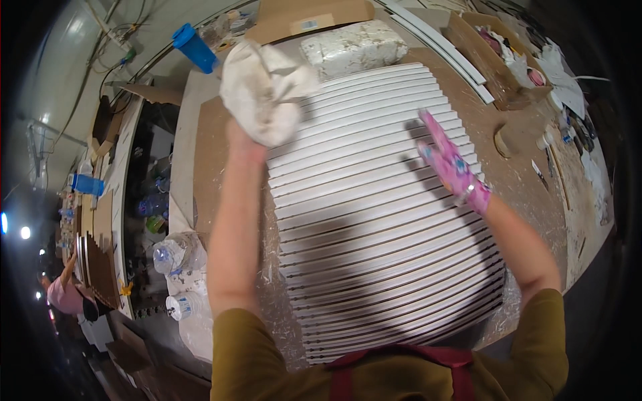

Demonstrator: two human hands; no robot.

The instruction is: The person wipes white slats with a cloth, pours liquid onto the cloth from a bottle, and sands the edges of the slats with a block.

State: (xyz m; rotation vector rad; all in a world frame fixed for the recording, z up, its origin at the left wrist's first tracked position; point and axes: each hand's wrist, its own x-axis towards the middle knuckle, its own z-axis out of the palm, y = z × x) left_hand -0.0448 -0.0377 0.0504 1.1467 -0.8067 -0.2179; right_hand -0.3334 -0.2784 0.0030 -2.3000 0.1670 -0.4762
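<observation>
A crumpled white cloth (pixel 264 87) covers most of my left hand (pixel 242 139), which grips it above the far left part of a row of slats. Those white slats (pixel 374 194) lie side by side across the table in front of me, with dark gaps between them. My right hand (pixel 453 164) wears a pink patterned glove. Its fingers are stretched out over the right part of the slats, holding nothing, and a shadow falls beside them. Whether that hand touches the slats I cannot tell.
Behind the slats lies a plastic-wrapped bundle (pixel 354 48). A blue bottle (pixel 194 48) stands far left, and a clear plastic jug (pixel 175 252) and white tub (pixel 179 306) nearer left. At far right are a cardboard box (pixel 501 67), a tape roll (pixel 503 142) and white strips (pixel 441 47). Another person (pixel 67 294) works at left.
</observation>
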